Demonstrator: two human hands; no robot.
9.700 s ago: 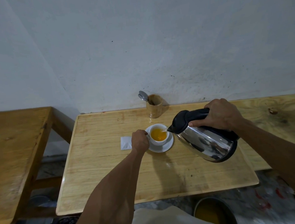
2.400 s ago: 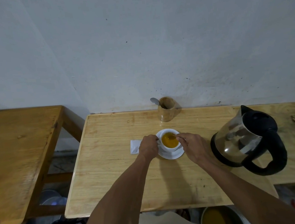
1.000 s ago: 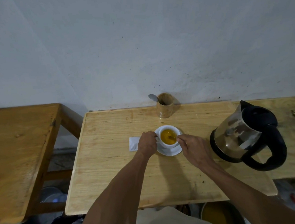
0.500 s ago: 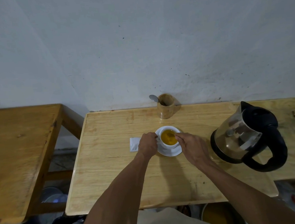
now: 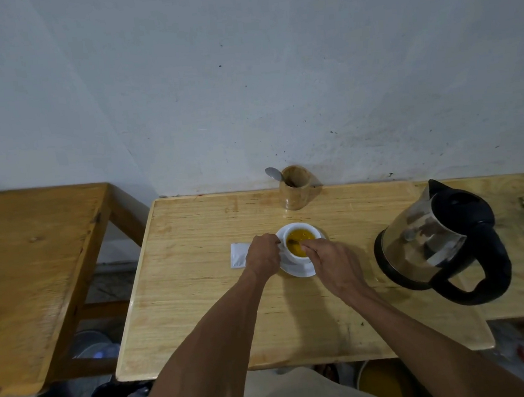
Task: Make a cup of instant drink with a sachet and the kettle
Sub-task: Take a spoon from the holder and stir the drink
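Observation:
A white cup (image 5: pixel 301 226) full of amber drink stands on a white saucer (image 5: pixel 298 270) in the middle of the light wooden table (image 5: pixel 199 298). My left hand (image 5: pixel 262 256) grips the cup's left side at the handle. My right hand (image 5: pixel 333 265) pinches a small spoon (image 5: pixel 293 242) whose bowl dips into the drink. A white sachet (image 5: pixel 237 255) lies flat just left of my left hand. The steel kettle (image 5: pixel 429 240) with black lid and handle stands upright at the right.
A wooden holder (image 5: pixel 295 192) with a metal spoon (image 5: pixel 273 174) in it stands against the wall behind the cup. A second, darker table (image 5: pixel 32 266) sits to the left across a gap. Buckets and clutter lie on the floor below.
The kettle, tilted over the cup earlier, now stands on the table at the right. My right hand has shifted slightly over the cup with the spoon; my left hand has stayed on the cup.

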